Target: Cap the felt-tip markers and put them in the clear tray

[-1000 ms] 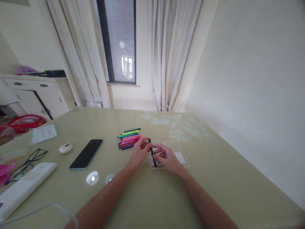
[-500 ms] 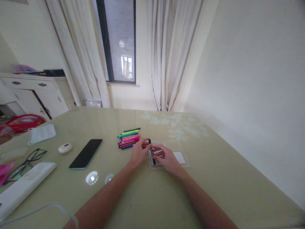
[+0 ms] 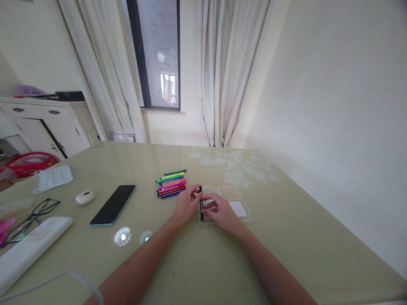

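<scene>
A black marker pen [image 3: 201, 203] lies lengthwise at the left side of a clear plastic case [image 3: 247, 212], which is spread flat on the table with a white card [image 3: 238, 209] in its right part. The fingers of my left hand [image 3: 187, 201] are closed on the pen's upper part. With thumb and fingers, my right hand [image 3: 221, 213] pinches the same pen lower down. My hands cover much of the case. Several coloured marker pens [image 3: 171, 183] lie side by side just left of my left hand.
Left of the pens lie a black phone [image 3: 113, 205], a white earbud case [image 3: 85, 197] and glasses [image 3: 44, 207]. A long white power bank-like block [image 3: 34, 241], a cable [image 3: 63, 274] and a face mask [image 3: 55, 178] are farther left. A wall [image 3: 343, 127] borders the table's right side.
The black pen has turned from a slant to nearly straight along the case's left side. Both hands have shifted slightly with it; the view has moved a little.
</scene>
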Available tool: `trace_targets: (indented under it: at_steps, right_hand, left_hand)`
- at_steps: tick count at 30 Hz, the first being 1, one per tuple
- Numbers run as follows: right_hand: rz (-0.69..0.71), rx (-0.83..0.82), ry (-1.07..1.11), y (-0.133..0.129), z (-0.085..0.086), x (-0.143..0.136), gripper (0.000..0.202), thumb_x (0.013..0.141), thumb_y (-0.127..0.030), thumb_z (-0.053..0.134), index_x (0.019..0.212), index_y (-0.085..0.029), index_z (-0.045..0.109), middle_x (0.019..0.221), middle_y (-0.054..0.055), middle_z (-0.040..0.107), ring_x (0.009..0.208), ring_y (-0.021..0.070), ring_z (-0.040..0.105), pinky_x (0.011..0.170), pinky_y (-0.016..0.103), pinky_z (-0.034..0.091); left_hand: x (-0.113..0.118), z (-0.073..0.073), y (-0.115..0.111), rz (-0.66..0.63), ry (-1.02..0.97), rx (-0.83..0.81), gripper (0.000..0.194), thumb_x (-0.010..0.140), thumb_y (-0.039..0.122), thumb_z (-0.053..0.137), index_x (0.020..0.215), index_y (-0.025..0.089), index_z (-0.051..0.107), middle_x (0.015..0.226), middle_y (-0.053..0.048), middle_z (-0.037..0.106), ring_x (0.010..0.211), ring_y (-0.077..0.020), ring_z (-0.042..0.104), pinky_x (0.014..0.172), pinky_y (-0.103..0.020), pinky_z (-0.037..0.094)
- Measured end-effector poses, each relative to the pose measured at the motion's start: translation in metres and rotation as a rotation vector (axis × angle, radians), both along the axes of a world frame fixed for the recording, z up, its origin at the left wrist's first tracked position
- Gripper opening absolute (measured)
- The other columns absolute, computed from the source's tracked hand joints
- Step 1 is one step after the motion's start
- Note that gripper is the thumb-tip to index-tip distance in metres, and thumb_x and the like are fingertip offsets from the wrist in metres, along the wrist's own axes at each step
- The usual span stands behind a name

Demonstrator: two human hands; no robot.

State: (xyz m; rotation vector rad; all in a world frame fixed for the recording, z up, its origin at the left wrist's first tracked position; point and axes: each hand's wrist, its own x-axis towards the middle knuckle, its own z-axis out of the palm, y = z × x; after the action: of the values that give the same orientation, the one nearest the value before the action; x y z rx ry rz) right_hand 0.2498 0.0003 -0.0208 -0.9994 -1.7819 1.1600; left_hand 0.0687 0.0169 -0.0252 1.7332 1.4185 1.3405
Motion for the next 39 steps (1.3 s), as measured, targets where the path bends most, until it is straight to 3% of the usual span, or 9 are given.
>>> trace_targets:
  at_steps: [4,9,15,20,24,27,30,34,39]
  right_hand:
    - [0.019,0.028,-0.016,0.000,-0.002,-0.001,0.035,0.080,-0.030,0.079,0.113,-0.021,0.069,0.102,0.005,0.071,0.087,0.0205,0.074,0.078,0.037,0.064]
    - [0.044,0.163,-0.122,-0.002,0.002,0.000,0.010,0.084,-0.024,0.074,0.093,-0.021,0.077,0.110,0.008,0.069,0.094,0.0201,0.071,0.084,0.036,0.061]
    - [0.072,0.308,-0.326,-0.005,0.011,0.000,0.015,0.083,-0.013,0.075,0.087,-0.025,0.082,0.107,0.007,0.075,0.102,0.0239,0.070,0.096,0.040,0.053]
    - [0.071,0.351,-0.381,-0.009,0.013,-0.003,0.015,0.086,-0.015,0.073,0.088,-0.026,0.082,0.103,0.005,0.076,0.096,0.0226,0.070,0.088,0.036,0.053]
    - [0.022,0.370,-0.309,-0.007,0.015,0.003,0.010,0.091,-0.022,0.071,0.091,-0.025,0.080,0.102,0.006,0.075,0.095,0.0222,0.070,0.088,0.035,0.052]
    - [-0.063,0.376,-0.218,-0.005,0.018,0.007,0.013,0.094,-0.025,0.067,0.089,-0.024,0.079,0.096,0.006,0.075,0.092,0.0216,0.070,0.087,0.035,0.052]
    - [-0.127,0.377,-0.169,-0.002,0.021,0.009,0.014,0.095,-0.027,0.067,0.085,-0.023,0.077,0.092,0.006,0.075,0.089,0.0217,0.069,0.084,0.035,0.052]
    - [-0.141,0.377,-0.179,-0.001,0.019,0.010,0.017,0.095,-0.030,0.066,0.084,-0.023,0.076,0.092,0.007,0.074,0.089,0.0224,0.069,0.083,0.036,0.052]
    - [-0.135,0.368,-0.209,-0.002,0.018,0.010,0.021,0.097,-0.036,0.064,0.089,-0.022,0.077,0.094,0.008,0.074,0.088,0.0222,0.069,0.083,0.036,0.053]
  left_hand:
    - [-0.003,-0.005,0.002,0.017,0.109,0.030,0.026,0.084,0.027,0.069,0.108,0.022,0.076,0.098,-0.006,0.075,0.071,-0.0183,0.064,0.077,-0.035,0.055]
    - [-0.002,-0.012,0.003,-0.021,0.243,0.065,0.023,0.086,0.023,0.064,0.104,0.022,0.077,0.111,-0.008,0.072,0.100,-0.0243,0.068,0.094,-0.039,0.053]
    - [-0.004,-0.013,0.004,-0.060,0.389,0.063,0.020,0.087,0.024,0.066,0.104,0.025,0.078,0.114,-0.009,0.077,0.110,-0.0300,0.066,0.104,-0.045,0.049]
    - [-0.009,-0.008,0.002,-0.062,0.459,0.072,0.020,0.093,0.026,0.063,0.107,0.027,0.077,0.118,-0.007,0.075,0.113,-0.0271,0.066,0.106,-0.040,0.047]
    - [-0.033,0.001,0.003,0.080,0.488,0.064,0.022,0.099,0.027,0.053,0.104,0.023,0.074,0.116,-0.012,0.070,0.111,-0.0288,0.064,0.102,-0.042,0.047]
    - [-0.056,0.006,0.004,0.190,0.516,0.030,0.012,0.092,0.022,0.061,0.091,0.022,0.073,0.109,-0.013,0.067,0.108,-0.0334,0.062,0.100,-0.048,0.045]
    - [-0.067,0.005,0.004,0.203,0.517,0.008,0.005,0.085,0.018,0.068,0.085,0.022,0.072,0.101,-0.010,0.068,0.105,-0.0329,0.062,0.099,-0.047,0.044]
    - [-0.065,0.002,0.003,0.169,0.451,0.007,0.005,0.081,0.018,0.073,0.080,0.022,0.070,0.096,-0.009,0.069,0.104,-0.0325,0.062,0.100,-0.047,0.043]
    - [-0.056,0.010,0.005,0.121,0.254,0.037,0.010,0.088,0.027,0.066,0.080,0.021,0.068,0.094,-0.009,0.071,0.102,-0.0298,0.065,0.100,-0.047,0.046]
